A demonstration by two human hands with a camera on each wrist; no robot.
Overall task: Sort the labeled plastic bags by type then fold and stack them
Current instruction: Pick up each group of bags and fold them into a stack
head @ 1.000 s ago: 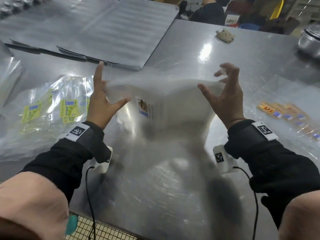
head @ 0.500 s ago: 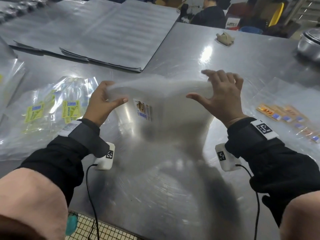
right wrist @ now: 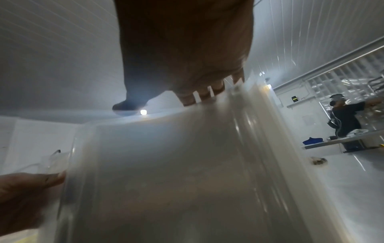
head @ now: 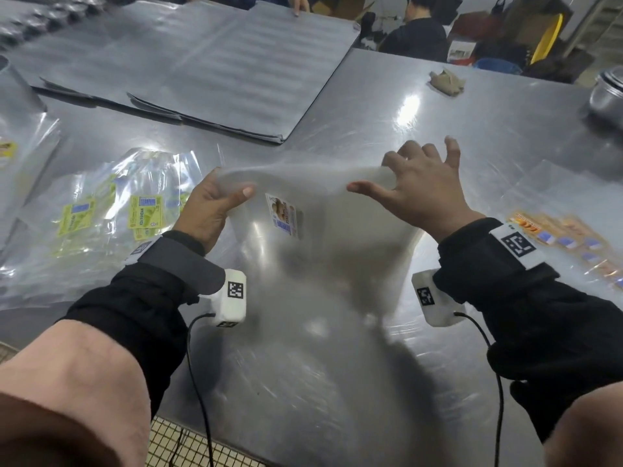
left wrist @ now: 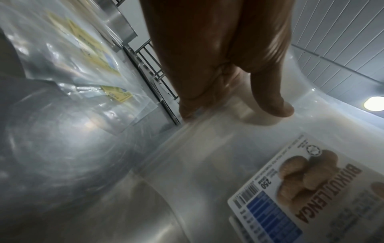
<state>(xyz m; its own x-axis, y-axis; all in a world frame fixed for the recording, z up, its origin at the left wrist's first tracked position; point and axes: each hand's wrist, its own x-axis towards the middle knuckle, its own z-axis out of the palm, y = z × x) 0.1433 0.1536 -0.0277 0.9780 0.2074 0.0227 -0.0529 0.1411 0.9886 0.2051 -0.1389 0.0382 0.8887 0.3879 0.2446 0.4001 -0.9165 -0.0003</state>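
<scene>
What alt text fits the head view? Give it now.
Both hands, left hand and right hand, hold a clear bag with a biscuit label up over a steel table. Green-labelled bags lie left, orange-labelled bags right.

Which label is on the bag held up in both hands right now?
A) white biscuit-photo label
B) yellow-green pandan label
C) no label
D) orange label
A: the held bag carries a white label with a photo of brown biscuits; the yellow-green bags lie on the table to the left.
</scene>
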